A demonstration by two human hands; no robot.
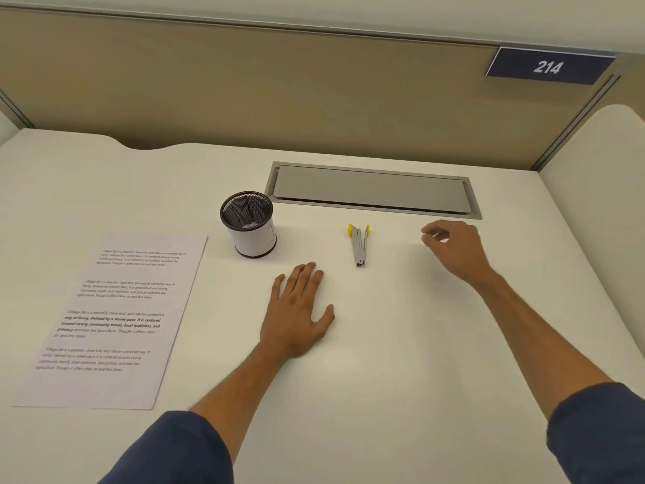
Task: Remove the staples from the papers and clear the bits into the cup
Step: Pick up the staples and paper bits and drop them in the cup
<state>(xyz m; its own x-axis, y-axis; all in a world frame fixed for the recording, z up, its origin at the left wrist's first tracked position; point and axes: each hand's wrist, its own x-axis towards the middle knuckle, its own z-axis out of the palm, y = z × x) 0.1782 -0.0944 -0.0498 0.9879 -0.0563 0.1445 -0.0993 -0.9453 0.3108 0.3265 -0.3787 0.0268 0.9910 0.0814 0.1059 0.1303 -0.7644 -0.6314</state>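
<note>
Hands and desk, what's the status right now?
Left hand flat on desk, right hand loosely curled, holding nothing visible. Staple remover untouched between them. Papers left, cup unobstructed.

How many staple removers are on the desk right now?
1. The staple remover lies on the desk between the left hand and the right hand, right of the cup; neither hand touches it.

Left hand [298, 309] flat on desk [384, 361], staple remover [359, 244] between cup [252, 225] and right hand [452, 244].
</note>
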